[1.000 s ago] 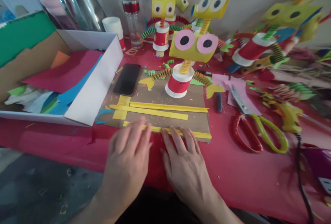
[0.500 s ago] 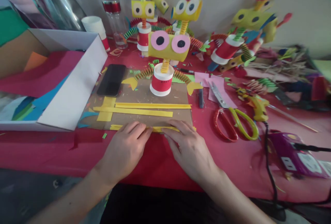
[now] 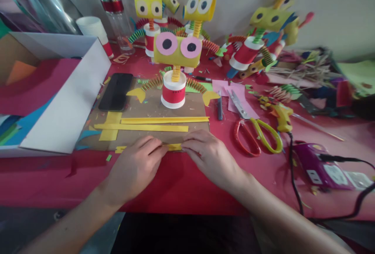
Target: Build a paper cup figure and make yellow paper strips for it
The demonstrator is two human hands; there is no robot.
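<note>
A narrow folded yellow paper strip (image 3: pixel 175 147) lies along the front edge of a brown cardboard sheet (image 3: pixel 140 138). My left hand (image 3: pixel 140 164) pinches it left of its middle, fingers curled down. Its left end sticks out past that hand. My right hand (image 3: pixel 212 156) grips the strip further right, with the fingers pressed together and covering its right end. Between my hands a short length of the strip shows. Just beyond, a flat yellow strip (image 3: pixel 140 127) and a creased yellow strip (image 3: pixel 164 120) lie on the cardboard, the flat one crossing a wider yellow piece (image 3: pixel 110 133).
A paper-cup robot figure (image 3: pixel 173 93) stands on the cardboard beside a black phone (image 3: pixel 115 92). On the right lie scissors (image 3: pixel 244 117), a yellow glue gun (image 3: pixel 283 117) and a purple power strip (image 3: pixel 320 168) with cords. At left sits a white box (image 3: pixel 67 101) of coloured paper.
The view has turned slightly right, so things appear further left. My hands have slid a little to the right along the strip, and my right hand now hides its right end.
</note>
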